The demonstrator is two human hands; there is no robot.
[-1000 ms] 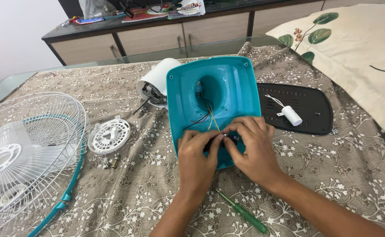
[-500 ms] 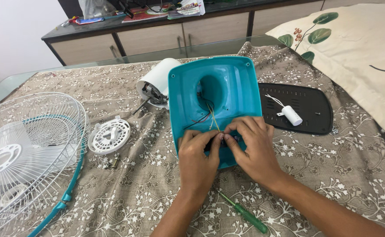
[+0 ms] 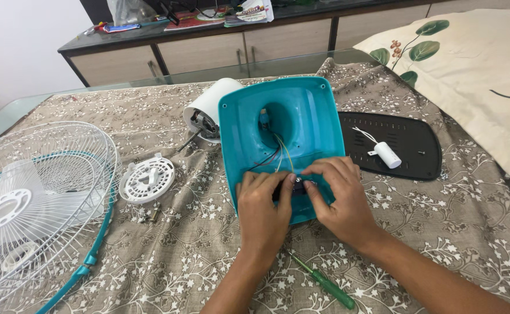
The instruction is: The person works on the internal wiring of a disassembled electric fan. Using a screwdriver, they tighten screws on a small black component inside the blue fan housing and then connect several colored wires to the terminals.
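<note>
**Hands at the lower edge of an upturned teal fan base**

Teal fan base (image 3: 313, 116), square with rounded corners, lies hollow side up near the middle of a table covered with a brown floral cloth (image 3: 470, 221). Coloured wires (image 3: 275, 157) run from its round central opening down to a small dark part (image 3: 297, 187) at the near edge. Both hands meet there. The left hand (image 3: 262, 206) rests palm down on the base's near left corner, its fingertips curled onto the dark part. The right hand (image 3: 339, 197) comes in from the right, fingers bent and pressed close together over the same part, thumb tucked beneath; whether either hand actually pinches it cannot be told.

Just behind the base's left corner lies a white motor housing (image 3: 211, 104) on its side. To the right of the base is a black bottom plate (image 3: 409, 145) with a small white capacitor (image 3: 387, 154) and its wires on it. Left of the base sits a white round slotted cap (image 3: 147, 180), with small screws (image 3: 149, 214) near it. Farther left lies a white wire fan guard (image 3: 45, 203) with a teal rim and pale blades inside. A green-handled screwdriver (image 3: 322, 281) lies on the cloth between the forearms. A cream leaf-print pillow (image 3: 476, 64) is at the far right.
</note>
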